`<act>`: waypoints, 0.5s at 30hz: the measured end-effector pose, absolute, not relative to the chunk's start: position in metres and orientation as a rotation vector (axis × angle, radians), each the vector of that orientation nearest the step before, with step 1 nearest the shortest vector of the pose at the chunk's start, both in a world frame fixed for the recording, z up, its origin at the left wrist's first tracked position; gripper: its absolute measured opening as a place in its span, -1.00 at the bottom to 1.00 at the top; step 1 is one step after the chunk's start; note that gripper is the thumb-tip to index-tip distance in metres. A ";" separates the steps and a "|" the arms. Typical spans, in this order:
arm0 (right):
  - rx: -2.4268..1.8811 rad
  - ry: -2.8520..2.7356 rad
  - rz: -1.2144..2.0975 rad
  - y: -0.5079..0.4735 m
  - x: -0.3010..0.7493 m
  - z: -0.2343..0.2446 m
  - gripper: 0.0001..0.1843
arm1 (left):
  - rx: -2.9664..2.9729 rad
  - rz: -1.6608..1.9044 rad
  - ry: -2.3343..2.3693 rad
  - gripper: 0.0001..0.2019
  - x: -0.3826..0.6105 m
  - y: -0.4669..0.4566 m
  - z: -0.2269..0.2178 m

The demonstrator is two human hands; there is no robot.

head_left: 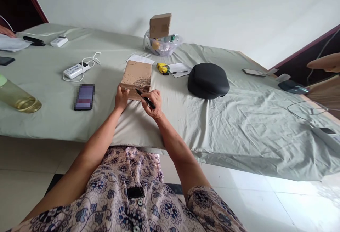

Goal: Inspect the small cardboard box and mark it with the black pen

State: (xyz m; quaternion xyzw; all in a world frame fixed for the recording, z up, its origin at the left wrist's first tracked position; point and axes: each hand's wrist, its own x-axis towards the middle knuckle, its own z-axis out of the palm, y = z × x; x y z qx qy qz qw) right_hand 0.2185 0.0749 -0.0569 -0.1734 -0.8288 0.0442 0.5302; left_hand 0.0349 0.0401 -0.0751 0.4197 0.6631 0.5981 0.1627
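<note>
A small brown cardboard box [136, 76] lies flat on the table covered with a grey-green cloth [225, 118], its top marked with black scribbles near the front edge. My left hand [121, 98] grips the box's near left corner. My right hand [154, 103] holds a black marker pen [145, 98], its tip pointing at the box's near edge by the scribbles.
A phone [84, 96] lies left of the box, beyond it a white power strip [75, 70] with cable. A black domed case [208, 80] sits to the right. Behind are a yellow tape measure [162, 68], papers, and a plastic bowl [164, 46] bearing another box. A glass bottle [18, 99] lies far left. Other people's hands show at both edges.
</note>
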 end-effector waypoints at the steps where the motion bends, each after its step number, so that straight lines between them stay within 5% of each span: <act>1: -0.428 -2.003 0.103 0.076 0.218 -0.059 -0.64 | 1.201 1.712 1.888 -0.57 0.035 0.040 -0.075; 9: -0.888 -1.718 -0.024 0.103 0.243 -0.063 -0.50 | 1.144 1.767 1.888 -0.51 0.038 0.037 -0.082; 15: -0.730 -1.665 0.059 0.100 0.248 -0.056 -0.63 | 1.005 1.874 1.882 -0.37 0.040 0.044 -0.098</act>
